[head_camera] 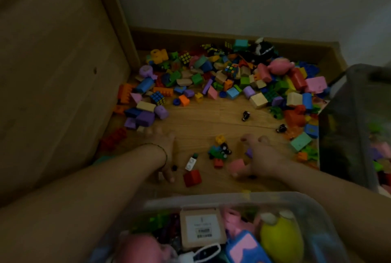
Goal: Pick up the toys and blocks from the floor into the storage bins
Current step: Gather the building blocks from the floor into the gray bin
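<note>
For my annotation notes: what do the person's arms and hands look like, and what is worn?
The left arm and right arm are bare, no sleeves in view. A thin dark bracelet circles the left wrist. The left hand and right hand are ungloved.

A big heap of blocks (222,76) sits at the far side of the wood floor (207,119). They are pink, purple, green, orange, blue and plain wood, all jumbled. Little puzzle cubes (231,69) are mixed in, and a pink soft toy (279,66) lies at the right of the heap. Closer in, a red block (192,177), a small white brick (191,163) and a yellow brick (220,139) lie apart. A clear bin (211,198) in front is full of toys. A second bin (347,127) stands at the right.
</note>
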